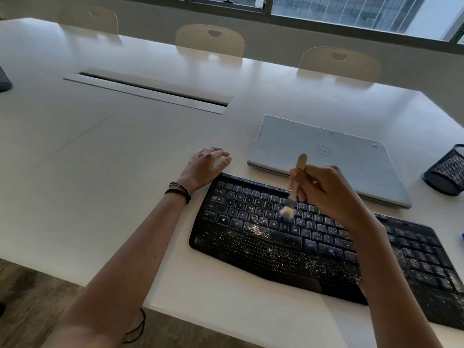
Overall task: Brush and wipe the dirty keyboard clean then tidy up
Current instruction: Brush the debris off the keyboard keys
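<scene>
Room: big pale meeting table (125, 151) with chairs (210, 39) tucked in along the far side and windows behind, pretty dim light.
Keyboard: black keyboard (276, 237) sat at the near edge of the table, angled a bit, with whitish crumbs all over the space bar, the palm rest and the right-hand keys. The top-left rows looked cleaner, so I'd guess the brushing was only partway done.
Right hand: right hand (329, 194) was closed around a small wooden-handled brush (296, 184), bristles down on the middle keys and blurred, so probably mid-flick.
Left hand: left hand (208, 163) lay flat and empty, fingers loosely spread, on the table touching the keyboard's top-left corner, most likely to stop it sliding.
Laptop: closed silver laptop (331, 159) just behind the keyboard, Dell logo on the lid.
Readable stuff: key legends like caps lock, shift, ctrl and alt; the rest was too small.
Extras: black mesh pen pot (449, 169) off to the right.
</scene>
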`<action>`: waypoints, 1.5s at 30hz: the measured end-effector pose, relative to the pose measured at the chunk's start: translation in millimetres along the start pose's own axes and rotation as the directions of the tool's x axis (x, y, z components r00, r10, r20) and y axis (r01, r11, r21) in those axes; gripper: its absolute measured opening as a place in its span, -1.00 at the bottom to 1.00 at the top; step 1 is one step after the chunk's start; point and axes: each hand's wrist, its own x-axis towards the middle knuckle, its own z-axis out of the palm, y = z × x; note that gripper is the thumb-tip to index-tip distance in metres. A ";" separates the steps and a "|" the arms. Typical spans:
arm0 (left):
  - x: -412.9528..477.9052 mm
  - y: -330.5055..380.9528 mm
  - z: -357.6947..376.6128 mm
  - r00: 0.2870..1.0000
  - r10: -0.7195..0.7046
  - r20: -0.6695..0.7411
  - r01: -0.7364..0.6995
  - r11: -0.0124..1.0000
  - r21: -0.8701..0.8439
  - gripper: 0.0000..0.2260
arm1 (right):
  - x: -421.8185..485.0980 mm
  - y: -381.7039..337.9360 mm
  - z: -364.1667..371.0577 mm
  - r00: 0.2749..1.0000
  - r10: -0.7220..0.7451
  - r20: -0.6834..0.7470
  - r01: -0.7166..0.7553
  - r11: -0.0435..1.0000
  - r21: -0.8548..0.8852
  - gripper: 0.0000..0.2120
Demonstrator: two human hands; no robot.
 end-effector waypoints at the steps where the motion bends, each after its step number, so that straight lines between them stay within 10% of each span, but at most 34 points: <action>1: -0.1 0.1 -0.2 1.000 0.000 -0.001 0.000 1.000 0.000 -0.67 | -0.9 -0.2 -0.8 1.000 0.006 -0.020 -0.006 1.000 -0.006 -0.57; 8: -0.6 -0.2 0.0 1.000 0.009 0.005 -0.009 1.000 -0.003 -0.65 | 0.9 4.9 0.7 0.998 -0.009 -0.055 0.010 1.000 0.017 -0.82; 45: -1.1 -1.8 -0.2 1.000 -0.007 0.022 0.007 1.000 -0.016 -0.64 | -0.8 -23.1 17.4 0.996 -0.045 0.077 0.032 0.988 0.154 -0.67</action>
